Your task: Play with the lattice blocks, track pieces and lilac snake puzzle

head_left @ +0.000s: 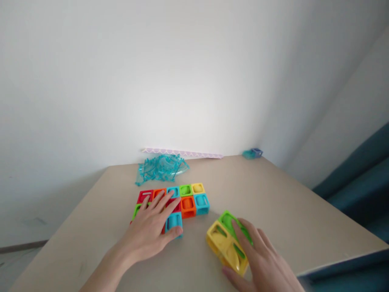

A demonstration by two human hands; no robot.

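Several hollow plastic blocks point(188, 206) in red, orange, blue, green and yellow lie joined in a flat layout on the table. Across the left part of this layout my left hand point(152, 225) rests palm down with fingers spread, hiding some of the blocks. At the front right, my right hand point(258, 253) grips a small group of yellow and green blocks point(229, 245), thumb on the near side and fingers over the top. This group is tilted and apart from the flat layout.
Behind the layout lies a heap of translucent teal plastic pieces point(162, 167). A long pale purple patterned strip point(185, 153) runs along the wall. A small blue object point(257, 153) sits in the table's point(261, 190) far right corner. Dark teal fabric point(361, 190) hangs past the right edge.
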